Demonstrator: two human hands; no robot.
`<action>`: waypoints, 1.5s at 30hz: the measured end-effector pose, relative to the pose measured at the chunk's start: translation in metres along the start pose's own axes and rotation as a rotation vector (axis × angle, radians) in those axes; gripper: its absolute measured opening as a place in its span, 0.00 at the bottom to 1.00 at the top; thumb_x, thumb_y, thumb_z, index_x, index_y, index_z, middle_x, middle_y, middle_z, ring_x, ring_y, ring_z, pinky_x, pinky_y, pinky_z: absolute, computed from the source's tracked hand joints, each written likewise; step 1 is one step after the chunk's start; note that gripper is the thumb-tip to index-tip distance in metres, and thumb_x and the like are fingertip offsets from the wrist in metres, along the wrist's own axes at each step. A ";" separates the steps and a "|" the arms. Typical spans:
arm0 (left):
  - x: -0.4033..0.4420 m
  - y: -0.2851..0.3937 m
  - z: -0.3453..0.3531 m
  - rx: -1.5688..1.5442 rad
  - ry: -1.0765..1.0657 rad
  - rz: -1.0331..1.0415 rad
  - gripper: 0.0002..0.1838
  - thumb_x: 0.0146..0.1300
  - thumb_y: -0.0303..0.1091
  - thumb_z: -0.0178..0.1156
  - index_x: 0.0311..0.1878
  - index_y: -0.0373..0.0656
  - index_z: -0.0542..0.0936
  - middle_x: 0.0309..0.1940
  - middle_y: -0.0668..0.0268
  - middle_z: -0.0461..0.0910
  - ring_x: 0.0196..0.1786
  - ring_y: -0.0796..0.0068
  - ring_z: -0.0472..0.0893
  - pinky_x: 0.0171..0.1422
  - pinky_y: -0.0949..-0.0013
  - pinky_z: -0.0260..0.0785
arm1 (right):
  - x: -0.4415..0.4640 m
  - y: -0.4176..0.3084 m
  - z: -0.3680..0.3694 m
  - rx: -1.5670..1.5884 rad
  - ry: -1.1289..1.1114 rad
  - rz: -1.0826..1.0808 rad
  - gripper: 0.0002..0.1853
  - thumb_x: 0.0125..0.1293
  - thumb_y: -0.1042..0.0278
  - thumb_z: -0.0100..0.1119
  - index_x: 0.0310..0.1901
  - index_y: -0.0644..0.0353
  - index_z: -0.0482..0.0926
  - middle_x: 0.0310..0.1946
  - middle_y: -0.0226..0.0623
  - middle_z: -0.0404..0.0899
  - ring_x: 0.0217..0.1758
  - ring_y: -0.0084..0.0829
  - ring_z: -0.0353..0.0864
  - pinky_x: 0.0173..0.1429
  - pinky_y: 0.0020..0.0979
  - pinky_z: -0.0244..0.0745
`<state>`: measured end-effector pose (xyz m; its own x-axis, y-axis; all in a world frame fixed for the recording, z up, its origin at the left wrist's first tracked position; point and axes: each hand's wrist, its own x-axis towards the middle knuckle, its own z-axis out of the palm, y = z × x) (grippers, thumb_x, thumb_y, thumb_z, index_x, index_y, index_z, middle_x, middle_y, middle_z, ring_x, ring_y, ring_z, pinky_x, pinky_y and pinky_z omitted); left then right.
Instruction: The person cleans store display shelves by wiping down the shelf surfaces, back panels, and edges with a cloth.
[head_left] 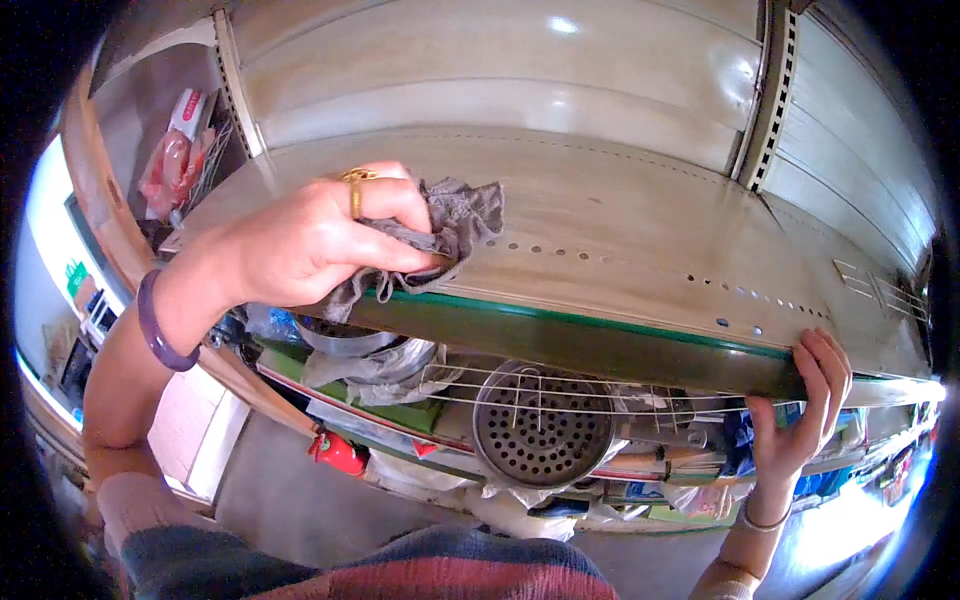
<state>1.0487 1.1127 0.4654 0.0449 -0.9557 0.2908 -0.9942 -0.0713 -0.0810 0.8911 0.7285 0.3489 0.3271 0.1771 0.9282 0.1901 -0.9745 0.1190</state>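
Observation:
Bunched in my left hand (335, 230) is a crumpled grey cloth (465, 220); the fingers are closed round it. It touches the metal shelf (640, 235) at its front left, and part hangs over the green-trimmed front edge (590, 330). A ring and a dark bangle are on this hand and wrist. Farther right, my right hand (805, 400) grips the shelf's front edge, fingertips over the top and thumb against the front lip. Rows of small holes run along the shelf surface.
Below, a lower shelf carries a round perforated metal pan (543, 425), a wire rack (640, 400) and plastic-wrapped goods (375, 370). A red fire extinguisher (340, 452) is at lower left. Slotted uprights (775, 100) and a metal back panel (500, 60) stand behind.

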 end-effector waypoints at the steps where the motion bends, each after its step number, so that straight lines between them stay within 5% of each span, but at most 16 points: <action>1: 0.009 0.000 0.001 0.010 -0.006 0.035 0.13 0.48 0.22 0.55 0.40 0.38 0.79 0.38 0.59 0.74 0.42 0.54 0.74 0.48 0.56 0.68 | 0.001 -0.001 0.000 0.001 -0.001 0.000 0.28 0.54 0.47 0.64 0.47 0.64 0.75 0.48 0.45 0.75 0.54 0.48 0.72 0.60 0.48 0.65; 4: 0.050 -0.001 0.016 0.029 0.066 0.196 0.15 0.42 0.22 0.58 0.38 0.37 0.81 0.35 0.60 0.74 0.40 0.59 0.74 0.45 0.63 0.68 | 0.003 -0.003 -0.001 0.018 -0.003 0.003 0.28 0.54 0.47 0.64 0.47 0.64 0.75 0.48 0.45 0.75 0.53 0.48 0.72 0.60 0.47 0.65; 6: 0.054 -0.005 0.020 -0.037 0.052 0.214 0.14 0.49 0.22 0.55 0.42 0.37 0.79 0.38 0.59 0.74 0.43 0.55 0.74 0.47 0.57 0.68 | 0.003 -0.004 -0.002 0.012 -0.005 0.007 0.28 0.53 0.47 0.64 0.47 0.64 0.75 0.48 0.45 0.75 0.53 0.48 0.72 0.60 0.47 0.65; 12: 0.001 0.001 0.006 0.023 0.038 -0.015 0.14 0.47 0.21 0.56 0.40 0.37 0.79 0.38 0.58 0.74 0.42 0.55 0.74 0.47 0.56 0.67 | 0.001 -0.001 -0.001 -0.003 -0.004 0.002 0.29 0.52 0.47 0.65 0.46 0.63 0.76 0.48 0.45 0.75 0.54 0.48 0.72 0.60 0.47 0.65; 18: 0.060 0.002 0.030 -0.102 0.115 0.223 0.16 0.47 0.20 0.53 0.42 0.37 0.79 0.39 0.58 0.74 0.43 0.55 0.74 0.49 0.57 0.67 | 0.005 -0.004 -0.003 0.019 -0.008 0.002 0.28 0.52 0.48 0.65 0.46 0.63 0.76 0.48 0.45 0.75 0.54 0.48 0.72 0.60 0.47 0.65; 24: -0.008 0.000 0.005 0.002 0.034 -0.067 0.17 0.44 0.20 0.53 0.41 0.36 0.79 0.38 0.57 0.75 0.43 0.54 0.74 0.50 0.54 0.67 | 0.000 -0.001 -0.002 0.014 0.000 0.003 0.27 0.51 0.49 0.65 0.46 0.63 0.76 0.48 0.45 0.75 0.54 0.48 0.72 0.60 0.46 0.65; 32: 0.111 -0.001 0.043 -0.148 0.082 0.346 0.16 0.47 0.20 0.54 0.42 0.36 0.79 0.36 0.58 0.74 0.42 0.56 0.74 0.47 0.59 0.67 | 0.004 -0.004 -0.002 0.024 -0.004 0.008 0.26 0.50 0.50 0.67 0.45 0.62 0.76 0.47 0.44 0.75 0.53 0.47 0.72 0.59 0.46 0.65; 38: 0.031 0.004 0.013 -0.051 0.023 0.015 0.19 0.44 0.19 0.54 0.43 0.38 0.79 0.36 0.57 0.75 0.41 0.55 0.75 0.48 0.56 0.67 | 0.003 -0.002 -0.001 0.032 0.025 0.006 0.26 0.48 0.50 0.68 0.44 0.61 0.77 0.46 0.42 0.76 0.52 0.46 0.73 0.58 0.45 0.66; 45: 0.169 0.014 0.054 -0.136 0.066 0.434 0.14 0.46 0.22 0.56 0.40 0.36 0.79 0.35 0.58 0.74 0.41 0.56 0.75 0.46 0.60 0.67 | 0.007 -0.005 -0.005 0.038 0.009 0.014 0.26 0.44 0.52 0.69 0.43 0.59 0.78 0.46 0.40 0.76 0.50 0.45 0.73 0.57 0.44 0.66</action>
<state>1.0477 0.9351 0.4615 -0.3805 -0.8683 0.3183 -0.9236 0.3740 -0.0838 0.8875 0.7338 0.3569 0.3221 0.1617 0.9328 0.2209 -0.9709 0.0920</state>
